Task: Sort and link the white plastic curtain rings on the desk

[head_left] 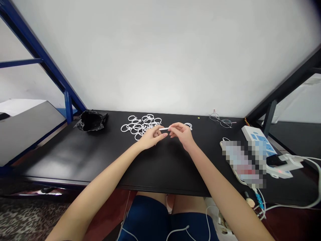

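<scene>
A thin white piece, which looks like a curtain ring seen edge-on (164, 129), spans the gap between my two hands above the black table. My right hand (182, 134) pinches its right end between thumb and fingertips. At the left end, the curled fingers of my left hand (151, 137) hold it, with the thumb stretched out below. Behind my left hand lies a loose pile of white curtain rings (137, 127) with small eyelets, partly covered by that hand. A few more white rings (188, 126) lie just behind my right hand, partly hidden.
An open black plastic bag (91, 121) stands at the back left of the table (100, 160). Eyeglasses (220, 120) lie at the back right. Nearer on the right are a phone (240, 164), a power strip (259, 139) and white cables (296, 206). A wall closes off the back.
</scene>
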